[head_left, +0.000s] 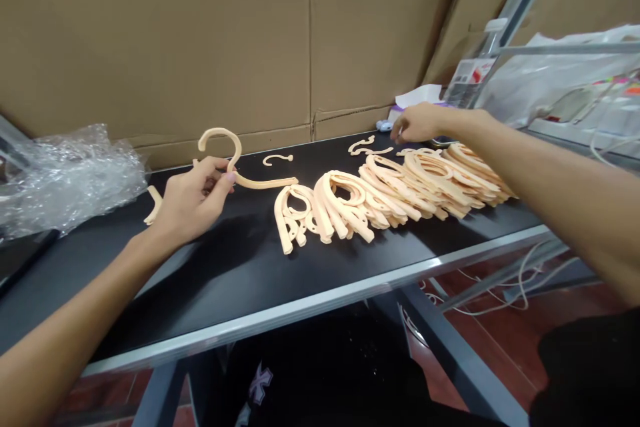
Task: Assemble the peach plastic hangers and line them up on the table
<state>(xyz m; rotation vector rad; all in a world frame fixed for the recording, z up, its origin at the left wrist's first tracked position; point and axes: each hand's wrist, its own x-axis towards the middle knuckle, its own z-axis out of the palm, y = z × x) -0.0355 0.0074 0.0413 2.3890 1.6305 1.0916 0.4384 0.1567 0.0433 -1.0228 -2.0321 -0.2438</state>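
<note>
My left hand [193, 203] is closed round a cream plastic hanger piece [235, 160] with a hook on top, held just above the black table [240, 280]. A long row of the same cream hanger pieces [390, 190] lies overlapped across the table's middle and right. My right hand [417, 123] reaches to the far end of that row, fingers pinched near loose small hooks [363, 145]; what it holds, if anything, I cannot make out. Another small hook [277, 159] lies alone near the back edge.
Crumpled clear plastic wrap [65, 173] sits at the left. Cardboard sheets [200, 33] stand behind the table. A metal rack with plastic bags [565, 80] is at the right. Cables [500, 293] trail on the red floor below.
</note>
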